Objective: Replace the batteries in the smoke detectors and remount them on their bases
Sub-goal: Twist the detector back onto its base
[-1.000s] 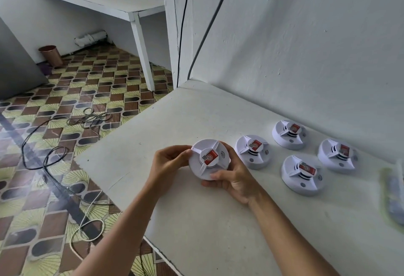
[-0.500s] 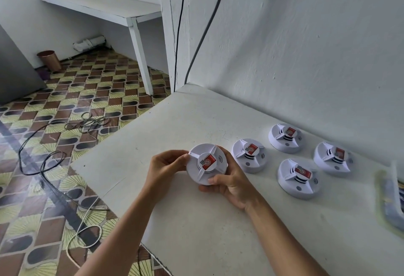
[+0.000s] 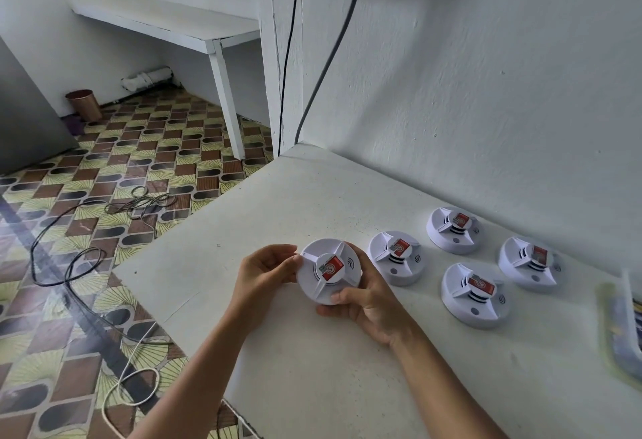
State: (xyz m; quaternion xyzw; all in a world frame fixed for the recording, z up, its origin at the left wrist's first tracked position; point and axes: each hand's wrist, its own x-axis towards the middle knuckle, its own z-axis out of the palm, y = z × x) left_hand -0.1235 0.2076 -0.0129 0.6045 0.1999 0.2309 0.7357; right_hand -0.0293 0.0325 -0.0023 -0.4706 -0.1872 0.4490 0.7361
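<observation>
A round white smoke detector [image 3: 328,270] with a red sticker on its centre is held just above the white table [image 3: 312,369], face up. My left hand [image 3: 265,271] grips its left rim with curled fingers. My right hand [image 3: 368,303] cups it from below and the right, thumb on the lower rim. Several more white detectors of the same kind lie face up on the table to the right: one close by [image 3: 396,258], one near the wall [image 3: 453,230], one in front [image 3: 474,294] and one further right [image 3: 529,263].
A blurred package [image 3: 622,327] lies at the table's right edge. The wall runs close behind the detectors, with two cables [image 3: 312,73] hanging down to the table corner. Left of the table is patterned floor with loose cables [image 3: 87,264], a white shelf leg [image 3: 225,98] and a copper cup [image 3: 83,103].
The view has tilted slightly upward, showing more of the wall. Both hands keep their hold on the detector, which has turned a little in my grip.
</observation>
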